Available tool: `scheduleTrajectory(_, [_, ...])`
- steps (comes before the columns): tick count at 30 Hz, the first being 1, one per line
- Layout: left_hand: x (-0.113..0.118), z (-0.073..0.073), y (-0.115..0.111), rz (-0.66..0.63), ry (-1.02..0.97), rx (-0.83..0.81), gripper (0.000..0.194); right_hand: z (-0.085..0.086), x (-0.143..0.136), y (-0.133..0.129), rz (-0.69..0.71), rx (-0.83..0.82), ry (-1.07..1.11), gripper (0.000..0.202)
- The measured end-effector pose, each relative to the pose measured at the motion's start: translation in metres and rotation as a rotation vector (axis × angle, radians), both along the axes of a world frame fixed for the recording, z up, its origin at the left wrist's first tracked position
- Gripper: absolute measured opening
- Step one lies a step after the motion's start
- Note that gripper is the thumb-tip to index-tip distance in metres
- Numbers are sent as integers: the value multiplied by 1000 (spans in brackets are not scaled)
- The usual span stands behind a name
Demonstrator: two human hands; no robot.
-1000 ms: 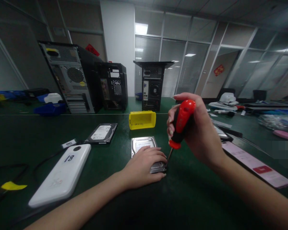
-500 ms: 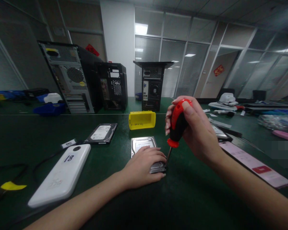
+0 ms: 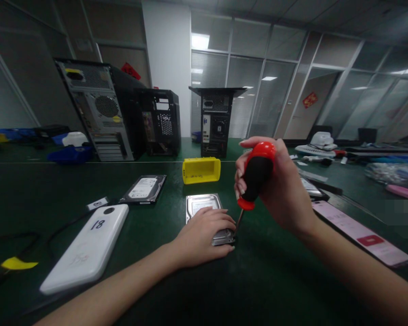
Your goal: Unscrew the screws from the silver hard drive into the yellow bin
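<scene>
A silver hard drive [image 3: 204,202] lies on the green tabletop, its near part covered by my left hand [image 3: 207,233]. The fingers of that hand stretch across the drive's top while the thumb rests along its near edge, gripping it. My right hand [image 3: 275,181] is closed around the red and black handle of a screwdriver [image 3: 257,174]. The tool leans, with its thin shaft slanting down to the drive's right near corner. Its tip touches or nearly touches that corner; the exact contact point is too small to make out.
Behind the drive sits a yellow bin [image 3: 201,171] on its side. Another hard drive [image 3: 143,189] and a white power bank [image 3: 88,246] marked 18 lie left. A phone [image 3: 362,233] lies right. Computer cases [image 3: 216,122] stand at the back.
My right hand has rolled around the screwdriver, turning the handle and tilting it slightly right. The thumb no longer shows on top of the handle. My left hand and the drive stay put.
</scene>
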State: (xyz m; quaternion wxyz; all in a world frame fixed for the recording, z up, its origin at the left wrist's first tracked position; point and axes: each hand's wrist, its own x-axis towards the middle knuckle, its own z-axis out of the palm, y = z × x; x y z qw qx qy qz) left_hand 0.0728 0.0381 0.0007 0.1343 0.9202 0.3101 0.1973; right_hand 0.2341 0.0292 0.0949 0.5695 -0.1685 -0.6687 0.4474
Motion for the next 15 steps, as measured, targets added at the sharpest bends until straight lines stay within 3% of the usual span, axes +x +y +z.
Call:
scheduleTrajectory(7, [0,-1,0,-2,-7,5,32,-2,1,7,-26,-40,-22,21])
scheduleTrajectory(15, [-1,0,0,-6,-6,9,32,-3,-2,4,-36,23,-18,17])
